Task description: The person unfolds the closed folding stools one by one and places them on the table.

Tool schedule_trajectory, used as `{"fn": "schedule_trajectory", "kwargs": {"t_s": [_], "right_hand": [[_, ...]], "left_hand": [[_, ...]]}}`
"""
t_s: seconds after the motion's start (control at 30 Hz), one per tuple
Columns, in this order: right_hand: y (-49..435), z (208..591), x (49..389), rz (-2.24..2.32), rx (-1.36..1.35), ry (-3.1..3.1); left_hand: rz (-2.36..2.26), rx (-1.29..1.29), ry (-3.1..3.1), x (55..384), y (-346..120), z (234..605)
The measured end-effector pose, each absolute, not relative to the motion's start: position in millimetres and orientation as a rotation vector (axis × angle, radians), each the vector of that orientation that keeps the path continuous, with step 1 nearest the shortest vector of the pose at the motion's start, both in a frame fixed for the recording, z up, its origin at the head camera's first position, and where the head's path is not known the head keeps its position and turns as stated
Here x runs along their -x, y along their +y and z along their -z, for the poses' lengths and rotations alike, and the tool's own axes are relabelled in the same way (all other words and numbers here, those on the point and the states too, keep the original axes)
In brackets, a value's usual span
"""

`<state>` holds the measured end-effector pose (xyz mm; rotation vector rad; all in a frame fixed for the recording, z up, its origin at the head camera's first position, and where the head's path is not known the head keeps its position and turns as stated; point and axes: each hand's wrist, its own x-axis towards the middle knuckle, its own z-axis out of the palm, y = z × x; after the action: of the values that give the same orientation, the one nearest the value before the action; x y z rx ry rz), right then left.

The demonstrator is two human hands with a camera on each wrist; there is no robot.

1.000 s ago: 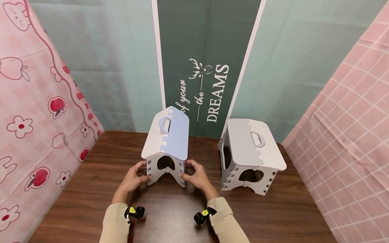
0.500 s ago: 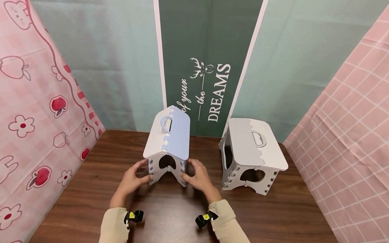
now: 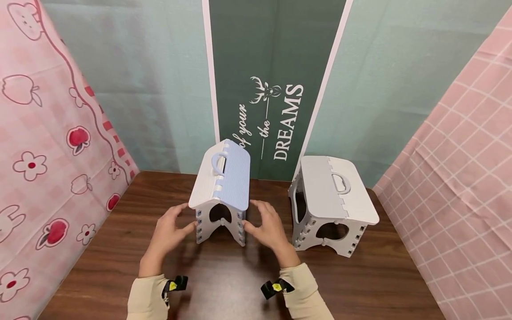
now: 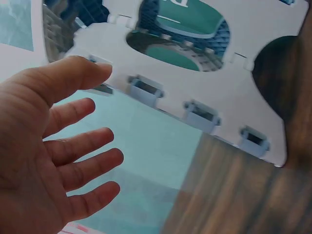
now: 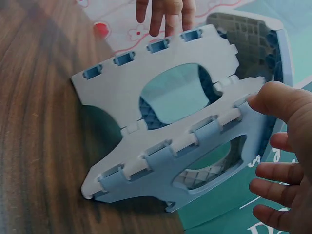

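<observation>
A white and light blue folding step stool (image 3: pixel 234 178) stands on the wooden table, partly folded, its two top halves peaked like a roof and its handle sticking up. My left hand (image 3: pixel 168 229) is beside its left legs, fingers spread; in the left wrist view the thumb (image 4: pixel 90 73) overlaps the leg panel while the other fingers are apart from it. On the other side my right hand (image 3: pixel 268 224) has its thumb (image 5: pixel 273 100) right at the blue leg's hinge edge, the remaining fingers extended and loose. Neither hand grips the stool.
To the right stands a grey and white folding stool (image 3: pixel 324 191), opened wider, its top nearly flat. A green cloth backdrop (image 3: pixel 160 89) hangs behind the table (image 3: pixel 224 284). Pink patterned cloths (image 3: pixel 52 178) flank both sides.
Both hands have loosened from the stool's legs and drawn slightly outward, fingers spreading. The blue and white stool shifted very slightly right in view, then stayed still.
</observation>
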<state>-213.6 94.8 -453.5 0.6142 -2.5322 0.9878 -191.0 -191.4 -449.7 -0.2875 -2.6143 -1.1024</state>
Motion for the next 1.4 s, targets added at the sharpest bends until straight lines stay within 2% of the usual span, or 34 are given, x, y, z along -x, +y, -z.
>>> {"fn": "schedule_trajectory", "kwargs": {"t_s": [0.83,1.4], "right_hand": [[86.7,414.6,222.4,-1.075,-0.751,-2.348],[66.7,407.3,228.9,-1.112,-0.853,-2.306]], "left_hand": [[1.055,0.554,-2.222,199.0,-174.2,413.7],[1.089,0.625,-2.193,204.8,-157.4,402.4]]}}
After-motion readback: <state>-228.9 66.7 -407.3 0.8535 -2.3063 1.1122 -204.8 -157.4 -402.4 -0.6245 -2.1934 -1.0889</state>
